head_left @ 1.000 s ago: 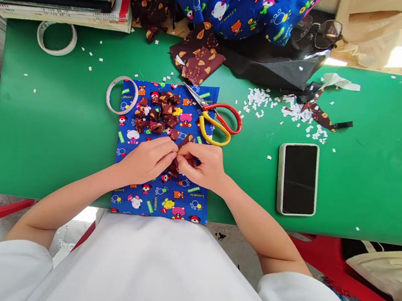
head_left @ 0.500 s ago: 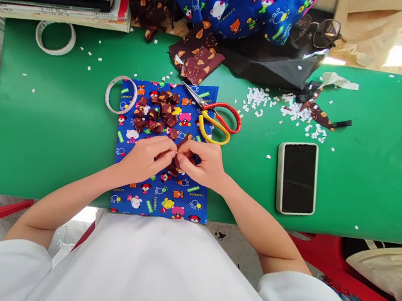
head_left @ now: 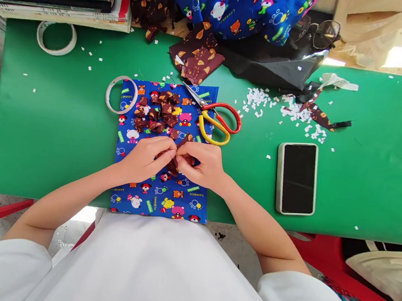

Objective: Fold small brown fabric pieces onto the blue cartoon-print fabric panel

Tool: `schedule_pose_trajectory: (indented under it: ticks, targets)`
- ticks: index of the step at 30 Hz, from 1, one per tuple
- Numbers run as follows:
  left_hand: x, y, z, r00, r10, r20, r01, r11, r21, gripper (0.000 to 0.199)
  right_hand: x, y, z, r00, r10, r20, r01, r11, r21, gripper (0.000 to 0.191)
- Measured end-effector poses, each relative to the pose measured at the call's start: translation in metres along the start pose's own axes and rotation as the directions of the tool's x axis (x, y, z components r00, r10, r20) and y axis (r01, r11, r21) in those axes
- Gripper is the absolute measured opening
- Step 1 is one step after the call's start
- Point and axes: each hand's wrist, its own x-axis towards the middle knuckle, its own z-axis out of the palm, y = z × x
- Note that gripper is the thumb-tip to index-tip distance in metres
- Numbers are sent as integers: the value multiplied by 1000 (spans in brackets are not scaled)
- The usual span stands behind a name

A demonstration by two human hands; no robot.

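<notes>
My left hand (head_left: 150, 157) and my right hand (head_left: 204, 163) meet fingertip to fingertip over a blue cartoon-print cloth (head_left: 166, 206). Both are closed in a pinch on a brown patterned fabric piece (head_left: 173, 167), mostly hidden behind the fingers. Just beyond the hands, several small folded brown fabric bits (head_left: 158, 112) lie on the blue cloth. Scissors (head_left: 220, 121) with one red and one yellow handle rest across the cloth's right edge, touched by neither hand. A roll of tape (head_left: 121, 95) overlaps the cloth's far left corner.
Another tape roll (head_left: 56, 38) lies at the far left of the green table (head_left: 56, 121). White paper scraps (head_left: 258, 100) are scattered beyond the phone (head_left: 296, 179). Brown fabric (head_left: 199, 59), a black bag (head_left: 268, 62), glasses (head_left: 324, 34) and stacked books (head_left: 57, 12) line the back.
My right thumb and fingers have shifted very slightly at the pinch. The scissors, fabric bits and tape rolls keep their places on the table.
</notes>
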Motion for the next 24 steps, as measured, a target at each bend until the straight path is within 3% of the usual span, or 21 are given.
schedule_pose_trajectory:
  ticks: [24]
  targets:
    - [1, 4, -3, 992, -114, 49, 117, 992, -55, 19, -1, 2, 2, 1000, -31, 5, 31, 999, -31, 13]
